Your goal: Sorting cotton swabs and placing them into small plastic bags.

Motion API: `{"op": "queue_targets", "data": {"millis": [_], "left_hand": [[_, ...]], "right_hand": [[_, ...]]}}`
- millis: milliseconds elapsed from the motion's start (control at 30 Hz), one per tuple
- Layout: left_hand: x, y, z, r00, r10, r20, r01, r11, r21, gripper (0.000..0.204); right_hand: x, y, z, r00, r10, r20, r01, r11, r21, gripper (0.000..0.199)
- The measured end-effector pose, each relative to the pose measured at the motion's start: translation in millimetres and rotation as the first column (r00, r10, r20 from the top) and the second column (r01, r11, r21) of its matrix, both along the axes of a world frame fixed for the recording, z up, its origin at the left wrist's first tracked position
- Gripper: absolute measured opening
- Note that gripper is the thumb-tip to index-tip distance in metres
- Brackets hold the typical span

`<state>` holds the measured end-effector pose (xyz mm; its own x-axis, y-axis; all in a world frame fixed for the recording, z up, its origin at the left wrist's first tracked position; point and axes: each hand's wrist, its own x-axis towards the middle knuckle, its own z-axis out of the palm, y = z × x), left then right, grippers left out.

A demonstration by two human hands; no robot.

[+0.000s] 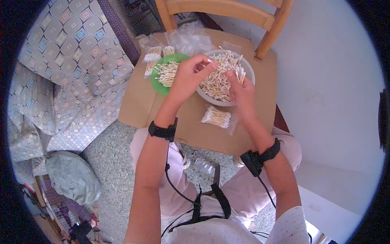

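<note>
A white bowl (249, 69) heaped with wooden cotton swabs (217, 81) stands on a cardboard sheet (140, 101) laid over a chair seat. My left hand (187, 77) hovers over the bowl's left rim with fingertips pinched together; what it holds is too small to tell. My right hand (241, 89) is over the bowl's right side and grips a small bunch of swabs (240, 73). A green plate (155, 80) with more swabs lies left of the bowl. A small clear bag of swabs (216, 117) lies in front of the bowl.
Filled swab bags (152, 59) and empty clear bags (189, 38) lie at the cardboard's far side. A wooden chair back (221, 10) rises behind. Patterned bedding (65, 69) lies to the left, a white wall to the right. Black bands with cables sit on both wrists.
</note>
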<state>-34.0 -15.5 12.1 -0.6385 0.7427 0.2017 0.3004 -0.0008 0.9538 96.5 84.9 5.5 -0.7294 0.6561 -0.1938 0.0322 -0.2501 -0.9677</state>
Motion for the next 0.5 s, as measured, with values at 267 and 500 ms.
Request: {"op": "queue_targets", "data": {"millis": [267, 500], "left_hand": [[8.3, 8.0, 8.1, 0.984, -0.162, -0.077, 0.164, 0.986, 0.018, 0.017], [13.5, 9.3, 7.9, 0.984, -0.158, -0.086, 0.164, 0.985, 0.063, 0.017]], "right_hand": [[6.3, 10.4, -10.7, 0.980, -0.042, -0.194, 0.017, 0.991, -0.131, 0.028], [5.9, 6.5, -4.4, 0.951, -0.059, -0.304, 0.001, 0.982, -0.188, 0.028]]}}
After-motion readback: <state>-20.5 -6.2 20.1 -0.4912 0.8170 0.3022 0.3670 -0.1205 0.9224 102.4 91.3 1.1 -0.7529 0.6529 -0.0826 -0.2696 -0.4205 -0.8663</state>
